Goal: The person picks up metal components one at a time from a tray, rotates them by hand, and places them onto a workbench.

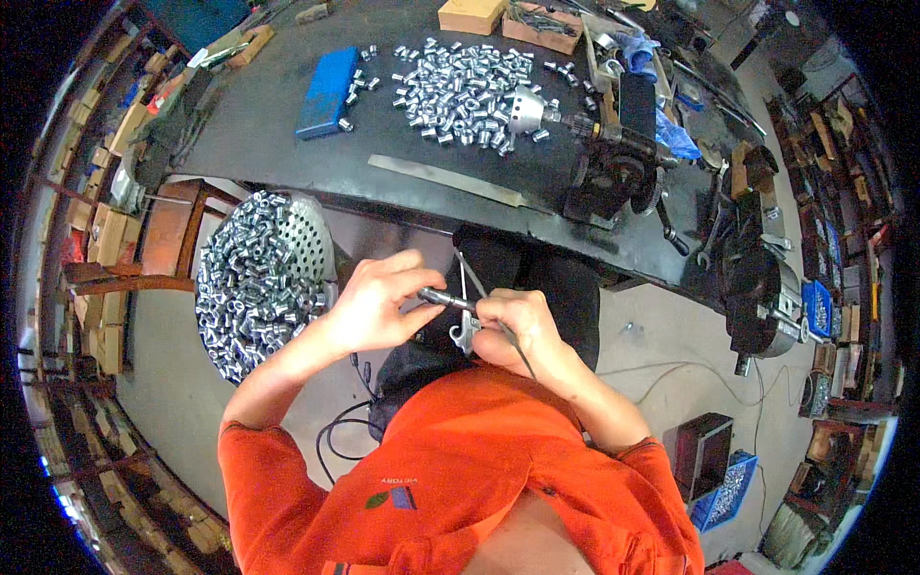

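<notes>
In front of my torso my two hands are close together. My left hand [379,299] has its thumb and fingers closed on one end of a short dark metal cylinder [443,298]. The cylinder's other end meets the fingers of my right hand [522,328]. That hand is closed round a thin dark rod [471,271], which slants through the grip and comes out below it. A silver hook-ended metal tool [465,335] hangs beside the right fingers; its full shape is partly hidden. At my left, a perforated metal basket [311,240] holds many small shiny metal sleeves [251,287].
On the dark workbench [259,144] lie a heap of metal sleeves [460,91], a blue box [327,93] and a flat metal bar [446,179]. A chuck [526,110] on a dark machine [623,172] stands at right. A wooden chair [172,240] is left; cables [331,436] trail below.
</notes>
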Demonstrator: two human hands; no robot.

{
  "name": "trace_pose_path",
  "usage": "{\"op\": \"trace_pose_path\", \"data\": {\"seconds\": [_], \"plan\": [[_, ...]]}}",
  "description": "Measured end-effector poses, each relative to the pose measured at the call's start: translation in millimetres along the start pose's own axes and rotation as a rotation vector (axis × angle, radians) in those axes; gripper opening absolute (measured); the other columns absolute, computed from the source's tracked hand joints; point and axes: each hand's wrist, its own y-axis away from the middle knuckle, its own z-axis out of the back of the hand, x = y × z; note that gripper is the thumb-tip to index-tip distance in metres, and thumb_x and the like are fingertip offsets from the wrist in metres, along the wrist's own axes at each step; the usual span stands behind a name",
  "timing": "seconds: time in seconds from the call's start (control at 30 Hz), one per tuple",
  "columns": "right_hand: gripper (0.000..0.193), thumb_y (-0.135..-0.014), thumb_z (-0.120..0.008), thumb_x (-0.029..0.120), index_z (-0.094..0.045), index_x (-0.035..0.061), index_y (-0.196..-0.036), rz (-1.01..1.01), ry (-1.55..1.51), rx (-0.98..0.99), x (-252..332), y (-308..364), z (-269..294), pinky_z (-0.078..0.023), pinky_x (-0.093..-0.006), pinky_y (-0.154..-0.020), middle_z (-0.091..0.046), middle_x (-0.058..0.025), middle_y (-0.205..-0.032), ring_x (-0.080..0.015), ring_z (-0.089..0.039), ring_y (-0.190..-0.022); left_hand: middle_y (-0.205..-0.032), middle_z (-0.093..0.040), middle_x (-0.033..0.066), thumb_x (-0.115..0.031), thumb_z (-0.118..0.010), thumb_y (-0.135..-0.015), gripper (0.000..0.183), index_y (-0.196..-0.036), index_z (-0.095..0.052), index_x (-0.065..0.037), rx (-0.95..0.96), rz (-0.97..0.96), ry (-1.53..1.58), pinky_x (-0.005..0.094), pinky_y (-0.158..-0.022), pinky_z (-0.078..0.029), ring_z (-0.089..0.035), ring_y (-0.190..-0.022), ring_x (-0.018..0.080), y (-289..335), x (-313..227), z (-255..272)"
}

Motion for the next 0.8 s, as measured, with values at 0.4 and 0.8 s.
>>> {"op": "trace_pose_path", "data": {"seconds": [0.4, 0.8], "plan": [[0.014, -0.062, -0.063, 0.01, -0.051, 0.0039, -0.061, -0.037, -0.039, -0.03, -8, 8, -1, -0.041, -0.0387, -0.048, -0.052, -0.0148, -0.06, -0.033, -0.055, -0.053, -0.07, -0.055, 0.006, -0.009, -0.07, -0.075, 0.026, -0.097, -0.061, -0.001, 0.119, 0.14, 0.344, 0.0302, -0.053, -0.046, -0.058, -0.06, 0.0179, -6, 4, -5], [0.028, -0.059, -0.062, 0.009, -0.034, 0.005, -0.057, 0.076, -0.158, -0.097, -3, 23, 19, -0.028, -0.0345, -0.043, -0.035, -0.0077, -0.054, -0.0245, -0.038, -0.045, -0.067, -0.052, 0.0074, -0.005, -0.066, -0.062, 0.02, -0.082, -0.062, -0.004, -0.207, 0.077, -0.092, 0.0299, -0.052, -0.043, -0.053, -0.057, 0.0207, -8, 43, -15]]}}
